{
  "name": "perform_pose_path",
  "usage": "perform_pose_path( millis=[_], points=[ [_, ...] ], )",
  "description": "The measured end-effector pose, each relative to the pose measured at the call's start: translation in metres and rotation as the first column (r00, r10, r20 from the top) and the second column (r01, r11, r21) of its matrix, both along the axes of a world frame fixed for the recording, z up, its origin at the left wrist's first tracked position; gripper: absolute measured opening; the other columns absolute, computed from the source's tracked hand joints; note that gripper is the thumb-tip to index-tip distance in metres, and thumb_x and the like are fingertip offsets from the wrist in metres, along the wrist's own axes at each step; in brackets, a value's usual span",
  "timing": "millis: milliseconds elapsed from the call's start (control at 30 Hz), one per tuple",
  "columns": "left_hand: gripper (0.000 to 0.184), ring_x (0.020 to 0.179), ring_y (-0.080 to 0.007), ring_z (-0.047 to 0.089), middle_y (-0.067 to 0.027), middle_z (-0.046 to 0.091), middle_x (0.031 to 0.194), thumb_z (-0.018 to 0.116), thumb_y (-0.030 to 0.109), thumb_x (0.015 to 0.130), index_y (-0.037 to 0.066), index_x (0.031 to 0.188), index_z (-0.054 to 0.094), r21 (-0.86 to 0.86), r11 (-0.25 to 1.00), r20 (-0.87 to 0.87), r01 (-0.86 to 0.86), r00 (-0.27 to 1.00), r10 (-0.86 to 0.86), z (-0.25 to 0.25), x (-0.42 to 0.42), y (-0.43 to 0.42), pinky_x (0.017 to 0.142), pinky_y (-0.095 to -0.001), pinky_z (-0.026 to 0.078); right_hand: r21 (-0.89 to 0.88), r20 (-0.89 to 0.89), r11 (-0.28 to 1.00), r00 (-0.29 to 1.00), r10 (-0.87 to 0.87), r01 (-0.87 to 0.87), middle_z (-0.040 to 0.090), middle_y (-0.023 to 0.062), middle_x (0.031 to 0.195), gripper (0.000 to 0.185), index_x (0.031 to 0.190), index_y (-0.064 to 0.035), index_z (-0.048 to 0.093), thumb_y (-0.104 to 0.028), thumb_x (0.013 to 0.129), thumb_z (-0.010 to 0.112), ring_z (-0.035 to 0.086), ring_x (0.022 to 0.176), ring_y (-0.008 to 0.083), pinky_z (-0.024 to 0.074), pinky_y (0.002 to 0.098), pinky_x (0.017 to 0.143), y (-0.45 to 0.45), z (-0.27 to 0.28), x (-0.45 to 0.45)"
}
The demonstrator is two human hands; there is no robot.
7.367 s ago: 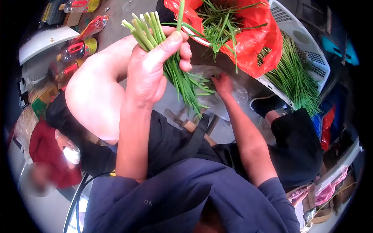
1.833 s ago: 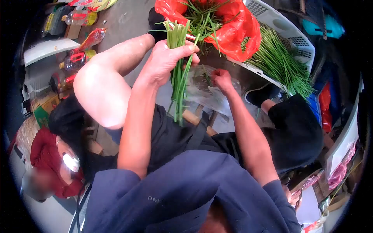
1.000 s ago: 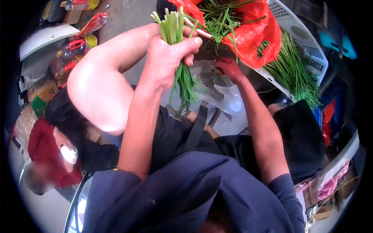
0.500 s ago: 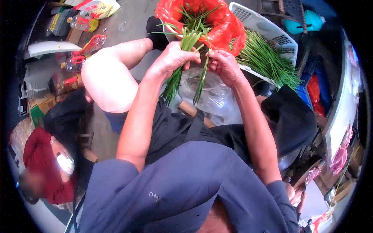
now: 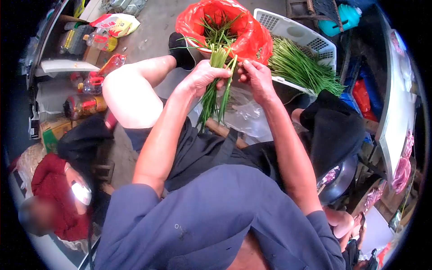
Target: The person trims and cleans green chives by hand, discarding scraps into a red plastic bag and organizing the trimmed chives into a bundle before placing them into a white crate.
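Observation:
My left hand [image 5: 203, 76] is closed around a bunch of chives [image 5: 208, 101], pale stem ends up and darker leaves hanging down. One strand stands slightly apart along the bunch's right side. Just right of it is my right hand [image 5: 255, 80], its fingers curled in and thumb against the forefinger; whatever is between them, if anything, is hidden. Beyond my hands stands a container lined with a red plastic bag [image 5: 193, 22], with loose green leaves [image 5: 219, 31] inside. A white plastic basket [image 5: 330, 45] to its right holds a large pile of chives [image 5: 306, 67].
A clear plastic bag [image 5: 247, 117] lies below my hands. Bottles [image 5: 92, 84] and packets stand at the left. At lower left sits a person in a dark red top [image 5: 56, 193], holding a white object. A teal container [image 5: 344, 20] is at upper right.
The strand that my right hand held apart now lies against the bunch in my left hand. My right hand has drawn slightly away from it. The camera view has shifted a little.

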State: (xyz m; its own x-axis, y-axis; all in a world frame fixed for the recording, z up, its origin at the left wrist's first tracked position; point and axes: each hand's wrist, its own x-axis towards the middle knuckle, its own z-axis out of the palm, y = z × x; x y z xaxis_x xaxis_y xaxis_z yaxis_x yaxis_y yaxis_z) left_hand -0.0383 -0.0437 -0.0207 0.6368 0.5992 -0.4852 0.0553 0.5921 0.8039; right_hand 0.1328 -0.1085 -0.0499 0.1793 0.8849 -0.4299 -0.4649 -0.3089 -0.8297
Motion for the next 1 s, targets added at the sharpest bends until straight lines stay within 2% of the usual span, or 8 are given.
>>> perform_pose_path(
  millis=[100, 167, 200, 267, 500, 833, 900, 1000],
  points=[
    [0.011, 0.053, -0.0095, 0.052, -0.0026, 0.059, 0.072, 0.067, 0.007, 0.077, 0.002, 0.086, 0.061, 0.025, 0.999, -0.023, -0.021, 0.999, 0.022, -0.001, 0.001, 0.0, 0.047, -0.0225, 0.039, -0.013, 0.039, 1.0, 0.999, 0.021, -0.021, 0.062, 0.0013, 0.075, 0.022, 0.092, -0.0004, 0.066, -0.022, 0.09, 0.061, 0.053, 0.057, 0.007, 0.0454, 0.0223, 0.056, -0.001, 0.006, -0.001],
    [0.012, 0.052, -0.0093, 0.051, -0.0027, 0.059, 0.071, 0.068, 0.007, 0.077, 0.002, 0.086, 0.062, 0.01, 0.998, -0.02, -0.058, 0.998, 0.058, -0.003, 0.002, 0.0, 0.047, -0.0226, 0.039, 0.091, 0.169, 0.983, 0.975, 0.143, -0.16, 0.063, 0.0016, 0.074, 0.023, 0.091, 0.0007, 0.066, -0.022, 0.089, 0.063, 0.053, 0.059, 0.0073, 0.0447, 0.0223, 0.056, 0.0, 0.006, -0.005],
    [0.012, 0.052, -0.0093, 0.051, -0.0027, 0.059, 0.071, 0.068, 0.007, 0.077, 0.002, 0.086, 0.062, 0.011, 0.998, -0.021, -0.055, 0.998, 0.055, -0.004, 0.003, 0.001, 0.047, -0.0226, 0.039, 0.07, 0.193, 0.98, 0.966, 0.171, -0.188, 0.062, 0.0016, 0.073, 0.022, 0.09, 0.0014, 0.066, -0.02, 0.088, 0.064, 0.054, 0.06, 0.0075, 0.0441, 0.0226, 0.056, 0.0, 0.003, -0.007],
    [0.01, 0.05, -0.0089, 0.049, -0.0016, 0.059, 0.069, 0.068, 0.01, 0.078, 0.005, 0.084, 0.061, 0.064, 0.997, -0.078, -0.032, 0.996, 0.037, -0.006, 0.003, 0.001, 0.045, -0.0233, 0.037, 0.081, 0.197, 0.977, 0.964, 0.179, -0.198, 0.062, 0.0016, 0.073, 0.022, 0.09, 0.0013, 0.066, -0.02, 0.088, 0.063, 0.054, 0.06, 0.0076, 0.044, 0.023, 0.055, 0.001, -0.002, -0.006],
    [0.01, 0.05, -0.0097, 0.05, -0.0023, 0.058, 0.069, 0.067, 0.01, 0.075, 0.005, 0.081, 0.06, 0.068, 0.996, -0.122, -0.059, 0.99, 0.066, 0.002, 0.0, 0.004, 0.045, -0.0241, 0.038, 0.061, 0.298, 0.947, 0.911, 0.285, -0.317, 0.059, 0.001, 0.07, 0.021, 0.086, 0.0003, 0.064, -0.021, 0.089, 0.061, 0.053, 0.059, 0.0082, 0.043, 0.024, 0.054, 0.004, 0.004, 0.003],
    [0.009, 0.049, -0.0098, 0.049, -0.0052, 0.06, 0.066, 0.065, 0.009, 0.072, 0.003, 0.078, 0.06, 0.078, 0.994, -0.155, -0.078, 0.984, 0.089, 0.006, -0.01, 0.011, 0.045, -0.0235, 0.037, 0.001, 0.306, 0.967, 0.92, 0.243, -0.256, 0.057, -0.0005, 0.069, 0.017, 0.088, -0.0009, 0.063, -0.018, 0.087, 0.062, 0.052, 0.059, 0.0073, 0.0427, 0.0219, 0.055, 0.018, -0.001, 0.01],
    [0.007, 0.048, -0.0098, 0.049, -0.0051, 0.059, 0.064, 0.063, 0.007, 0.07, 0.003, 0.075, 0.06, 0.06, 0.993, -0.149, -0.106, 0.982, 0.114, 0.009, -0.013, 0.012, 0.044, -0.0235, 0.036, 0.021, 0.392, 0.966, 0.891, 0.23, -0.258, 0.057, -0.0008, 0.066, 0.018, 0.082, -0.0013, 0.064, -0.019, 0.085, 0.063, 0.052, 0.057, 0.0076, 0.0418, 0.0246, 0.053, 0.027, 0.002, 0.011],
    [0.007, 0.047, -0.0097, 0.048, -0.0051, 0.058, 0.063, 0.063, 0.007, 0.071, 0.002, 0.075, 0.06, 0.05, 0.99, -0.143, -0.134, 0.98, 0.14, 0.01, -0.018, 0.016, 0.044, -0.0235, 0.036, 0.023, 0.399, 0.964, 0.887, 0.234, -0.264, 0.057, -0.0009, 0.066, 0.016, 0.081, -0.0014, 0.065, -0.017, 0.084, 0.063, 0.053, 0.057, 0.0077, 0.0426, 0.0246, 0.053, 0.039, 0.009, 0.013]
  ],
)
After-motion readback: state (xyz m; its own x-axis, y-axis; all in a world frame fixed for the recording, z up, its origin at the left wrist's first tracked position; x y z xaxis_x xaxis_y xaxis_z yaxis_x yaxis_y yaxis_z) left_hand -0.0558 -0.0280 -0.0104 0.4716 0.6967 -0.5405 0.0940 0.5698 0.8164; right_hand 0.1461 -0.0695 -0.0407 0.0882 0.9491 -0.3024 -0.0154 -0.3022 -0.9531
